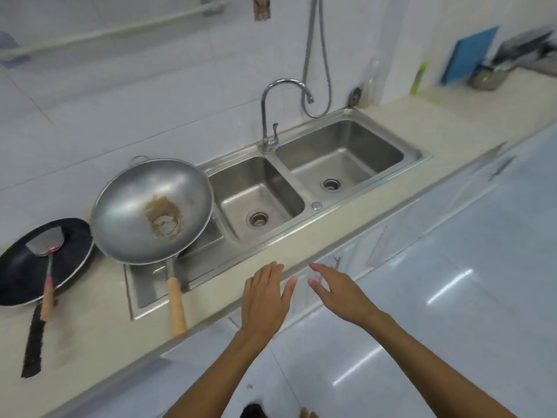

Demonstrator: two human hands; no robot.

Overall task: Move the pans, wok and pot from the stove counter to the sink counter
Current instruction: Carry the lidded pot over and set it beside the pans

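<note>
- Beside the double sink (pixel 355 158), on its drainboard, the wok (pixel 150 211) is sitting tilted, its wooden handle sticking out past the surface (pixel 99 324) edge, a brownish patch showing at its bottom.
- Left of it, just beside its rim, the black pan (pixel 18 279) is resting with a spatula (pixel 45 245) lying inside; the picture edge is cutting off the pan's left side.
- Both hands are hovering over the front edge, each grip spread and holding nothing: left hand (pixel 263 300), right hand (pixel 340 289).
- Far right, blur is smearing a metal pot (pixel 486 78) and a blue board (pixel 468 54), so details are hard to make out.
</note>
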